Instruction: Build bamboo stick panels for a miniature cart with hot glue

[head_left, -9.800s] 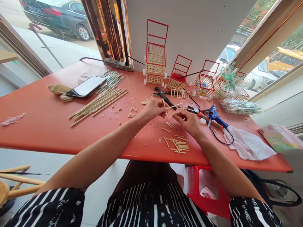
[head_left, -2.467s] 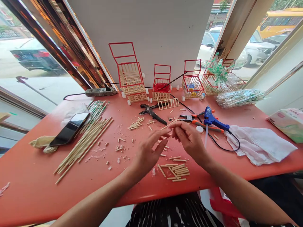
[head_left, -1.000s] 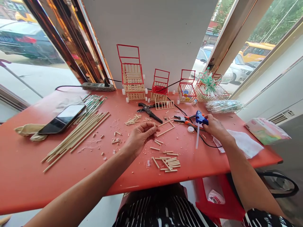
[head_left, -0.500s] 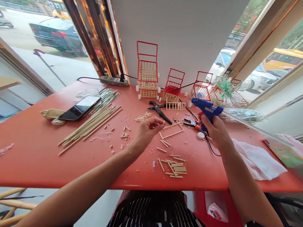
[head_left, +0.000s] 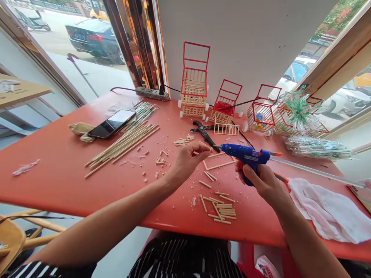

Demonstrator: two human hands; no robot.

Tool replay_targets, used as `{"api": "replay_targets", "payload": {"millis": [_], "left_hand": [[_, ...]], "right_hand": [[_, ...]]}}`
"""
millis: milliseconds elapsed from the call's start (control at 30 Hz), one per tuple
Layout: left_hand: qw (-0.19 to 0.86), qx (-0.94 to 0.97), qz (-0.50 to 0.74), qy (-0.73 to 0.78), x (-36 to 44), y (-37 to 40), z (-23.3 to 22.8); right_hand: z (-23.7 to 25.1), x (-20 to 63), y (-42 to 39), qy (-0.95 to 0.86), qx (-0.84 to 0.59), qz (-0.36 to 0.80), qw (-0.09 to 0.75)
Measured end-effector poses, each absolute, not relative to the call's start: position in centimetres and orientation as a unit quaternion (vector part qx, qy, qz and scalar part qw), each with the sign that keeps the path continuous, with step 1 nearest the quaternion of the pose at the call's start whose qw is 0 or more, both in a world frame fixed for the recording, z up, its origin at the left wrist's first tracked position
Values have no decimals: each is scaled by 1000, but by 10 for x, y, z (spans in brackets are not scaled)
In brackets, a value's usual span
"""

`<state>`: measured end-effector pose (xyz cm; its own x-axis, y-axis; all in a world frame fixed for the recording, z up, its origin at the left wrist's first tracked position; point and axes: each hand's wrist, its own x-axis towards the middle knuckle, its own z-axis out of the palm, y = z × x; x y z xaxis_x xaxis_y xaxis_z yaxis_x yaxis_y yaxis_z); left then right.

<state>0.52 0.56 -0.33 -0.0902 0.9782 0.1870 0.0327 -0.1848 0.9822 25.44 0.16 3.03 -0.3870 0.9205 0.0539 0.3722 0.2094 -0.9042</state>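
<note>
My right hand [head_left: 261, 179] grips a blue hot glue gun [head_left: 246, 153], and a clear glue stick [head_left: 313, 172] runs out of its back. The gun's nozzle points left, close to the fingertips of my left hand [head_left: 193, 156]. Those fingers pinch a small piece of wooden stick [head_left: 211, 150], mostly hidden by them. Just below lies a rectangular stick frame [head_left: 220, 166], partly covered by my hands. Cut short sticks [head_left: 227, 210] are heaped nearer to me. Behind the hands rest dark-handled pliers [head_left: 204, 133] and a small ladder-like stick panel [head_left: 226, 129].
Long wooden sticks [head_left: 124, 144] and a phone [head_left: 111, 123] lie at left. Along the wall stand stick-built carts with red handles [head_left: 194, 88], beside a power strip [head_left: 152, 94]. A white cloth [head_left: 324, 208] and wrapped bundles [head_left: 317, 148] occupy the right side.
The glue gun has come left and levelled out, its nozzle now at my left fingertips. My left hand keeps its pinch. The whole view has shifted.
</note>
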Motion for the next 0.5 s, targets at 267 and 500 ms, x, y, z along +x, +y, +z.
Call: {"api": "replay_targets", "payload": {"millis": [267, 500], "left_hand": [[402, 538, 562, 483, 4, 4, -2], [405, 535, 557, 489, 4, 3, -1]], "right_hand": [[30, 256, 1, -732, -463, 404, 296], [29, 256, 1, -736, -468, 393, 292]]}}
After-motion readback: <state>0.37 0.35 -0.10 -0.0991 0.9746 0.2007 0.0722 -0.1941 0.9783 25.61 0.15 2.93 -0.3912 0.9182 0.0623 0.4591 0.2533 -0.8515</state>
